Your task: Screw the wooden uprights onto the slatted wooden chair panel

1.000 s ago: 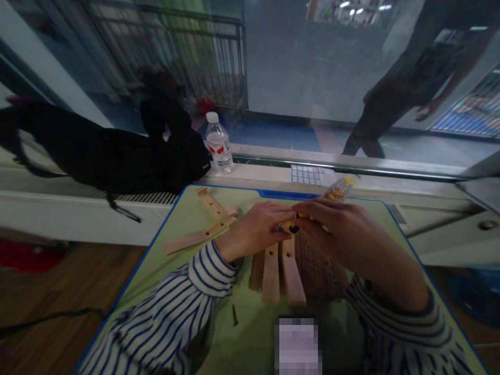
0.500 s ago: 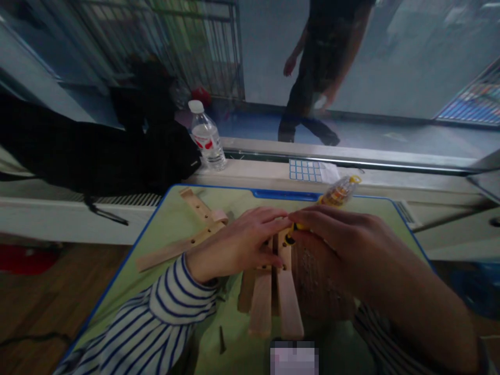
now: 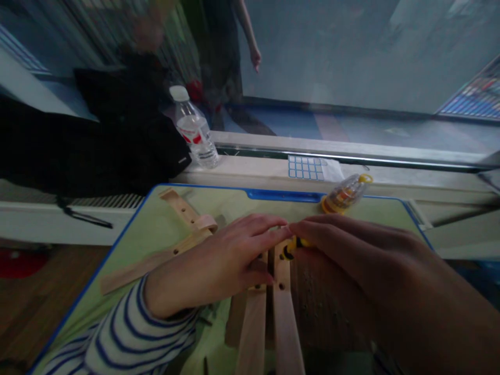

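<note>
Dim, bluish window light; soft motion blur, wide-angle bending at edges.

The right hand covers all but the tip of a small yellow-and-black tool; its grip cannot be judged. The left hand hides the upper ends of the wooden slats, which the bottom edge cuts off. The passing person beyond the glass is blurred, cropped at the top.

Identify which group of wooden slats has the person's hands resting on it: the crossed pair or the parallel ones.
The parallel slats at the middle of the green tray; the left hand and right hand lie on their far ends. The crossed pair lies untouched to the left.
</note>
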Motion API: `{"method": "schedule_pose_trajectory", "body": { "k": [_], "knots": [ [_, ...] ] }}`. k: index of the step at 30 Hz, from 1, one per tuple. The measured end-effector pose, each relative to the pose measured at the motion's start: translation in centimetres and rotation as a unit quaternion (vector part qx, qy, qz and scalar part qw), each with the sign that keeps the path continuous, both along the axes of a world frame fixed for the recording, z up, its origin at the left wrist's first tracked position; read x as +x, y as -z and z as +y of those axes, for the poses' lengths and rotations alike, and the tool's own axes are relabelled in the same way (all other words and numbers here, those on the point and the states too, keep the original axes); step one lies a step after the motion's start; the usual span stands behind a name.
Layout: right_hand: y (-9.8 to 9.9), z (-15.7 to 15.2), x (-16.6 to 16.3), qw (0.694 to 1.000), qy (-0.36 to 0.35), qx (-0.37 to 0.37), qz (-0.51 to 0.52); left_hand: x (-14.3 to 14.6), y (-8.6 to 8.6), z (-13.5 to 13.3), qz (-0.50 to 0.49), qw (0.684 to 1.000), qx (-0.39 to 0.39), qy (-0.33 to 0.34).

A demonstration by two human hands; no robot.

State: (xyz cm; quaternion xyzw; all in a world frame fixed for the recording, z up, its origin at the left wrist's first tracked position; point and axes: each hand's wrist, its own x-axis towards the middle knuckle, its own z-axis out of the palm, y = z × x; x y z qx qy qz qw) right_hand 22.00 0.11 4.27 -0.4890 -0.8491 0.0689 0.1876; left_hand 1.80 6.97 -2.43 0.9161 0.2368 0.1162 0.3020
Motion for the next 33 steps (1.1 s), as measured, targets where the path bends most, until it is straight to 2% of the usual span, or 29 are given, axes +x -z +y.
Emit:
{"method": "schedule_pose_trajectory", "body": {
  "k": [7, 15, 21, 26, 30, 33],
  "knots": [
    [0.1, -0.1, 0.2, 1.0, -0.018, -0.006, 0.019, -0.1, 0.5, 0.0, -0.01, 1.0, 0.007, -0.015],
    [0.0, 0.1, -0.1, 0.999, -0.019, -0.006, 0.025, -0.1, -0.2, -0.2, -0.001, 1.0, -0.016, -0.015],
    [0.4, 0.2, -0.2, 0.999, -0.022, 0.02, 0.031, 0.3, -0.1, -0.5, -0.023, 0.999, -0.005, -0.028],
    [0.5, 0.1, -0.6, 0.998, -0.026, 0.042, 0.025, 0.3, 0.0, -0.9, 0.0, 0.999, 0.013, -0.043],
    [0.5, 0.2, -0.8, 0.998, -0.05, 0.014, 0.022, 0.1, 0.1, -1.4, 0.024, 0.996, 0.025, -0.08],
    [0.7, 0.3, -0.7, 0.999, -0.051, 0.003, 0.017, 0.1, -0.1, -1.8, 0.016, 0.997, 0.027, -0.077]
  ]
}}
